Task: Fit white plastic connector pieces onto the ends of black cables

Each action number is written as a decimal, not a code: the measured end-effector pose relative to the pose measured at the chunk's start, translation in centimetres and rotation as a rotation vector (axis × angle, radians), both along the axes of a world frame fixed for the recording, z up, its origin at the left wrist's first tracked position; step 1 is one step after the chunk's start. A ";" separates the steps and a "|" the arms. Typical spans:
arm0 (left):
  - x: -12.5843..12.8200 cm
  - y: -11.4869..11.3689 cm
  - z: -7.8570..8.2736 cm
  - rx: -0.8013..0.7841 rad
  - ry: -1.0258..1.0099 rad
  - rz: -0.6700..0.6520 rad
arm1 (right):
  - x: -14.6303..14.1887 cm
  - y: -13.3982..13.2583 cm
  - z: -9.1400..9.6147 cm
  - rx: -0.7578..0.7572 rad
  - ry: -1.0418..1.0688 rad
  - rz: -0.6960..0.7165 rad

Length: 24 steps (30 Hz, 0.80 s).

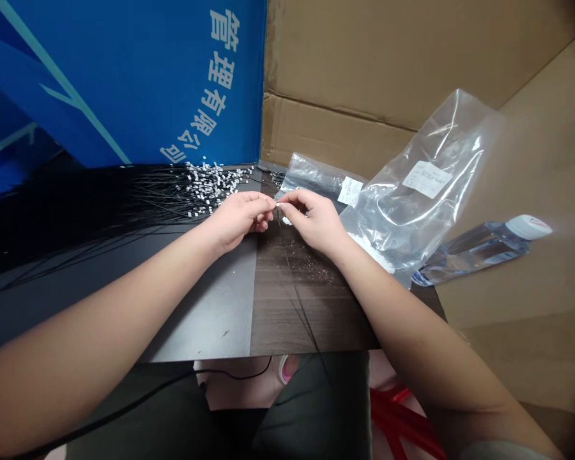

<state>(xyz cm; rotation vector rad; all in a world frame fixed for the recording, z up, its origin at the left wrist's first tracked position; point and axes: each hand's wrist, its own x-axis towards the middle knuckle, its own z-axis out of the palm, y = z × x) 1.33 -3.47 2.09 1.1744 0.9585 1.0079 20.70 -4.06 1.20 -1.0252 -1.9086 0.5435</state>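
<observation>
Over the dark tabletop, my left hand (pixel 242 217) and my right hand (pixel 315 222) meet fingertip to fingertip. Both are closed in a pinch around a tiny white connector (pixel 278 204), mostly covered by the fingers. Thin black wires (pixel 298 300) trail down from it past the table's front edge. Beyond my left hand lies a big heap of black wires (pixel 156 188) tipped with white connectors (pixel 211 182). A few small white pieces (pixel 287 220) show just under my right hand.
A clear plastic bag (pixel 397 211) with white pieces inside lies at the right. Behind my right hand is another labelled bag (pixel 316 176). A water bottle (pixel 479 252) rests on its side. A blue printed panel (pixel 138 76) and cardboard (pixel 335 57) stand behind the table (pixel 211 306).
</observation>
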 end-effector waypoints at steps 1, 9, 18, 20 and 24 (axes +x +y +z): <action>0.1 -0.1 0.0 -0.013 0.005 0.000 | 0.0 0.0 0.0 -0.006 0.007 -0.014; 0.2 -0.4 0.1 -0.006 0.014 -0.053 | 0.0 0.3 -0.3 -0.034 0.066 -0.097; 0.1 -0.2 -0.1 0.052 0.052 -0.067 | -0.4 0.0 -0.3 -0.027 0.070 -0.075; 0.1 -0.1 -0.2 0.065 0.053 -0.073 | -0.4 0.0 -0.3 -0.023 0.066 -0.073; 0.1 -0.1 -0.2 0.083 0.075 -0.067 | -0.4 0.0 -0.3 -0.024 0.071 -0.070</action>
